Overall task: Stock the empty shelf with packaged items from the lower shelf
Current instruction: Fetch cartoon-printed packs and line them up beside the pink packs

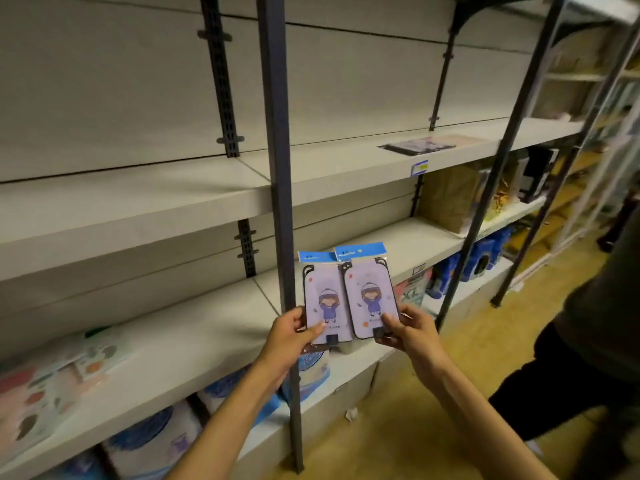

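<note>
- Head view. Landmark: dark upright post (277,188) of the shelving, running top to bottom just left of centre.
- Left hand (294,336) pinches the left packet (323,301) at its lower edge, thumb on the front face; packet upright, just right of the post, its left edge close against it.
- Right hand (412,329) pinches the right packet (370,296) at its lower right corner, thumb on the front. This packet overlaps the left one's right edge and sits further right of the post.
- Both packets: blue header card, pale face with a cartoon figure in blue, dark tab at the bottom. Held in front of the middle shelf (166,344), not resting on it.
- Upper shelf (138,209) spans both sides of the post; a flat packet (429,144) lies on it well right of the post.
- Lowest level, left and right of the post's base: blue-and-white packaged goods (145,433).
- Left end of the middle shelf, far left of the post: blurred pastel packets (45,396).
- Far right of the post: a second person's dark clothing (595,341).
</note>
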